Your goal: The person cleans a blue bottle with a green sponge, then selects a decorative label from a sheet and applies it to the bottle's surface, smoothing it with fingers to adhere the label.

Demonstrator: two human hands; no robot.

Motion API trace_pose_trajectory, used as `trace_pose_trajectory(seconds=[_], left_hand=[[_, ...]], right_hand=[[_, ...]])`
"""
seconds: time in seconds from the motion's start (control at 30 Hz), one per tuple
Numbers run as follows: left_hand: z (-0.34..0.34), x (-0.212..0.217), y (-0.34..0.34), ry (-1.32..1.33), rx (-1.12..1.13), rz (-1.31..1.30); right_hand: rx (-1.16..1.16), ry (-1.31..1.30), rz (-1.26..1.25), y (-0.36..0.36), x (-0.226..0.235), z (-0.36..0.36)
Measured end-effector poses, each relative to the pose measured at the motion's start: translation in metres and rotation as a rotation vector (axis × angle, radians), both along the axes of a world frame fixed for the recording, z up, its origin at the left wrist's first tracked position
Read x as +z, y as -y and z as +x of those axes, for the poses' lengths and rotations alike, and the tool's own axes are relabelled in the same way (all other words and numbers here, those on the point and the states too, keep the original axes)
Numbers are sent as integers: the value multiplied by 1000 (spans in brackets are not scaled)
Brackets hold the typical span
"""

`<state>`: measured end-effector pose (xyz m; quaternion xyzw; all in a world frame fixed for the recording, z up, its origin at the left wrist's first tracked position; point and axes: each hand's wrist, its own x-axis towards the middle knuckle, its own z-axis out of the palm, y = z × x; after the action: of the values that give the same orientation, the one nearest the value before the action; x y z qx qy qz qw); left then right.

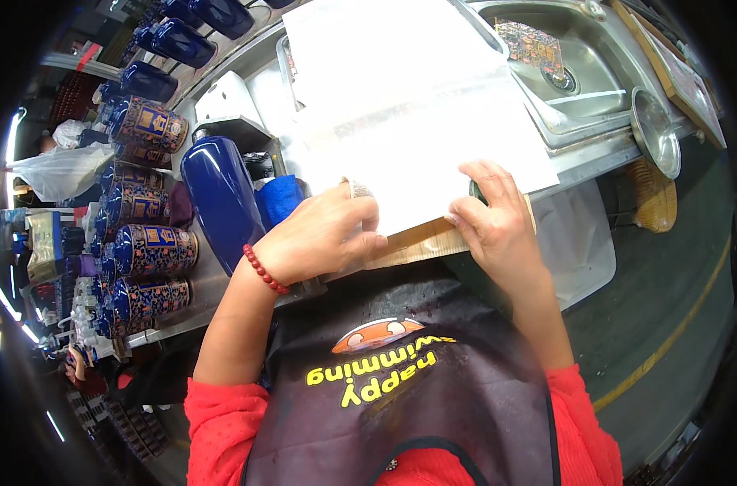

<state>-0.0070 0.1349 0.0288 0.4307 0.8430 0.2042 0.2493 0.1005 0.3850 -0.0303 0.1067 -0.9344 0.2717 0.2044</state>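
A large bright white sheet (409, 105) covers the work surface in front of me, with a wooden strip (421, 245) along its near edge. My left hand (320, 231) rests at the sheet's near left corner, fingers curled and pressed together. A small greyish piece (358, 189) shows at its fingers; I cannot make out what it is. At the near right corner, my right hand (498, 227) bends its fingers and thumb around a small dark green thing (476, 192), mostly hidden. A glossy blue bottle (222, 190) lies to the left of my left hand, beside a blue cloth (279, 199).
Several patterned blue jars (153, 249) stand at the left, more plain blue bottles (183, 42) at the far left. A steel sink (599, 69) is at the far right, with a metal bowl (655, 132) at its edge. A translucent plastic tub (575, 239) sits below right.
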Motion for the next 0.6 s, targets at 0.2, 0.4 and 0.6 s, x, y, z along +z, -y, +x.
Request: trace_pose_trajectory(seconds=[0.2,0.4,0.6], left_hand=[[-13,-6,-7,170,5,-45],[-16,-8,-10,198,-2,-65],[-10,-8,-15,116,-51,-71]], right_hand=[[15,13,8,-2,2,0],[34,40,35,-5,0,1],[45,78,57,-8,0,3]])
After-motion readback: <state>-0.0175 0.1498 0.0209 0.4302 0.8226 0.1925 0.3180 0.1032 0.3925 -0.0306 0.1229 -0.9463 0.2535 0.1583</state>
